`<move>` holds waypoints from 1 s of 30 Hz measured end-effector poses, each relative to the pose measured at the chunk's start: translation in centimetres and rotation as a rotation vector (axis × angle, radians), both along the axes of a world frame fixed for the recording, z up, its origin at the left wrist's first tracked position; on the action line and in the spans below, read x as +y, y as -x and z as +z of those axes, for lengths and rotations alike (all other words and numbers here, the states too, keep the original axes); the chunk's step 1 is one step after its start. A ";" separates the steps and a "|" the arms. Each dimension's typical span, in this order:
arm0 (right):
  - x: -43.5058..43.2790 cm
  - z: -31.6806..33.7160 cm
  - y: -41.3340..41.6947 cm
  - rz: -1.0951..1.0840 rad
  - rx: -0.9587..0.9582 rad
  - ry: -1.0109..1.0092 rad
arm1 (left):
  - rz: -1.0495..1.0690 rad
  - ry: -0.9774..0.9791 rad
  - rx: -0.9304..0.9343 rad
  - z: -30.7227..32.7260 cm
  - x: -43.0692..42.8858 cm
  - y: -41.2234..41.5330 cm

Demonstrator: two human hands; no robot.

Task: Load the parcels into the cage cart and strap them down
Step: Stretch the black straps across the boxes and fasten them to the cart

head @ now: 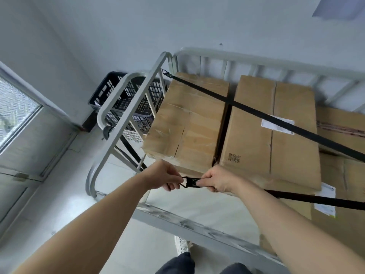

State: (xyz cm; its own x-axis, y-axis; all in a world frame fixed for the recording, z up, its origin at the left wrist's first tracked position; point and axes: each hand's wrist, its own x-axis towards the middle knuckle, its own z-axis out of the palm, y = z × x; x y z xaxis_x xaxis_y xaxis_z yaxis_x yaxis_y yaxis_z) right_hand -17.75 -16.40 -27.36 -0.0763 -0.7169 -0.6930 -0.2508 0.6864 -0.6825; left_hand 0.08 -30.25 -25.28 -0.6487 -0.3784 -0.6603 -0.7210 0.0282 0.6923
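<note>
Pinching the flat black webbing strap [316, 200], right grip [217, 180] faces left grip [164, 175], curled round its wire hook [184, 182].

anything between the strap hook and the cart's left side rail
Nothing solid. The hook in the left hand, its webbing in the right hand, has open space to the side rail; only a loose strap hangs there.
</note>
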 end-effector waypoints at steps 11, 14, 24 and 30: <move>-7.1 -6.0 -7.3 0.020 -0.147 -0.158 | -0.245 0.261 -0.349 -5.3 -4.9 -7.6; -8.5 -7.4 -9.6 0.036 -0.205 -0.181 | -0.420 0.536 -0.559 -5.8 -5.5 -9.6; -10.9 -9.9 -16.1 0.200 -0.196 -0.266 | -0.265 0.956 -0.454 -4.6 -4.9 -14.9; -9.5 -9.4 -12.9 0.290 -0.181 -0.317 | -0.186 0.872 -0.433 -4.7 -3.7 -15.3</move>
